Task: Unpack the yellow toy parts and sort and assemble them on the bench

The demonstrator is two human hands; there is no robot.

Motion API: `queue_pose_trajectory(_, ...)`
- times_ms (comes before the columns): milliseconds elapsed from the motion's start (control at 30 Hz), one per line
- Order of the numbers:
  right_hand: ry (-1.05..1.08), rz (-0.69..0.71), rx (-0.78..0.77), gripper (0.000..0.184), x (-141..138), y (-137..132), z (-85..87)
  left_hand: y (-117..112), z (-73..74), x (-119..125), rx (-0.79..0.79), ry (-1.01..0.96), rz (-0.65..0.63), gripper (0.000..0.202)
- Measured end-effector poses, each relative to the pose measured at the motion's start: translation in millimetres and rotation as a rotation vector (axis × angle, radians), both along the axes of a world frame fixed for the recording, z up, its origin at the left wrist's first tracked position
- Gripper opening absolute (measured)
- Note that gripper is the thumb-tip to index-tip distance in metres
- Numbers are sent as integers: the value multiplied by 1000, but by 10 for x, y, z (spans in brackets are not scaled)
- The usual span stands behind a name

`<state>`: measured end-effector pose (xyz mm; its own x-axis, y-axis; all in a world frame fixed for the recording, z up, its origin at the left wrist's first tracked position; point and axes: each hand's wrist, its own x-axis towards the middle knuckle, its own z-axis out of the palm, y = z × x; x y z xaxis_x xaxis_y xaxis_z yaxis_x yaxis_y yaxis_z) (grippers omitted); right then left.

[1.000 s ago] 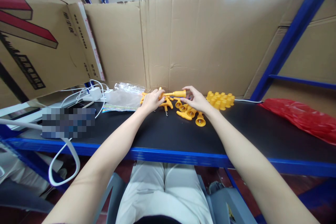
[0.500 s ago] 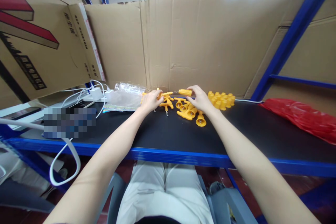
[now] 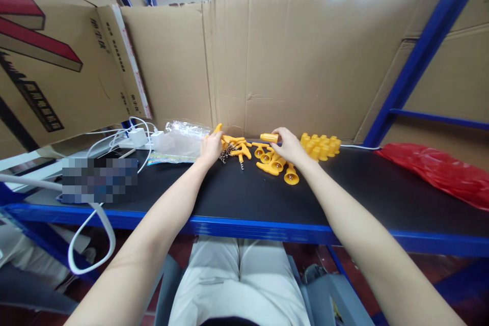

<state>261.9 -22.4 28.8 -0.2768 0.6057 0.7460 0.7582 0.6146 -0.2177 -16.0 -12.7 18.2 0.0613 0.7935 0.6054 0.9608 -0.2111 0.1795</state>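
Observation:
My left hand [image 3: 211, 148] is closed at the left end of a pile of yellow corkscrews [image 3: 241, 149], and a yellow corkscrew handle [image 3: 218, 128] sticks up from its fingers. The metal screw of that piece is hidden or lost among the others. A yellow ribbed sleeve [image 3: 269, 137] lies sideways between the fingertips of my right hand [image 3: 289, 144], above the black tabletop. Below that hand lie several yellow corkscrews fitted into bell-shaped sleeves [image 3: 291, 175], their wide mouths facing me.
Several yellow sleeves [image 3: 320, 145] stand grouped right of my right hand. A clear plastic bag [image 3: 183, 140] lies left of the pile, near white cables and plugs [image 3: 138, 137]. A red plastic bag [image 3: 431, 170] is far right. Cardboard [image 3: 298, 61] walls the back.
My left hand has moved left and slightly down, away from the sleeve in my right hand. The corkscrew's screw no longer points at that sleeve. My right hand has barely moved.

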Motion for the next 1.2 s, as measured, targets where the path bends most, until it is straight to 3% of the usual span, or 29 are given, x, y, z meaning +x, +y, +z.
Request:
queue_pose_trajectory(200, 20, -17, -39, 21, -7, -31, 27, 104, -147, -22, -89, 56, -47, 51)
queue_pose_trajectory(300, 30, -126, -113, 23, -22, -96, 73, 127, -191, -11, -167, 32, -78, 59)
queue_pose_trajectory(467, 73, -341, -221, 23, 26, -147, 136, 160, -198, 2, -219, -41, -84, 50)
queue_pose_trajectory(600, 141, -494, -130, 20, 216, -93, 193, 187, -235, 1, -254, -38, -103, 49)
queue_pose_trajectory(733, 321, -698, -233, 25, 511, -104, 329, 200, -281, -3, -276, -42, -112, 49)
queue_pose_trajectory(867, 359, -907, -317, 31, 814, -200, 428, 193, -277, 0, -281, -43, -112, 47)
queue_pose_trajectory(1067, 567, -1056, -146, 35, 1141, -173, 239, 160, -242, 10, -266, -47, -97, 48)
queue_pose_trajectory(1200, 647, -1110, -258, 39, 1276, -70, 5, 140, -230, 18, -253, -35, -89, 47)
